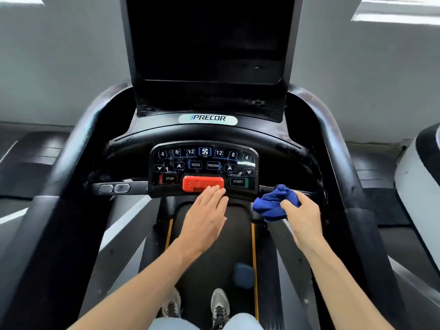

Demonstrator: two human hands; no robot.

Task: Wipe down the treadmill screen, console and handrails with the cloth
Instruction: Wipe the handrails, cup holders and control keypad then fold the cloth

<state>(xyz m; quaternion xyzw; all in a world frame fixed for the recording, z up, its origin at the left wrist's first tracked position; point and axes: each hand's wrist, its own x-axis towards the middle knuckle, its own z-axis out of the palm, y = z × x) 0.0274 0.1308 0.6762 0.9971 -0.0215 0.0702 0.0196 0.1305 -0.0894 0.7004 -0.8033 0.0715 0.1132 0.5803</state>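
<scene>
One cloth [276, 203] (blue), two hands: right hand [302, 211] grips it.

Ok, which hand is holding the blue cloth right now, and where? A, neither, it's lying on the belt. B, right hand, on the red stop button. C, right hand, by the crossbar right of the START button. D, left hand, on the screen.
C: the right hand grips the bunched blue cloth at the crossbar right of the START button, while the left hand lies flat below the red stop button.
</scene>
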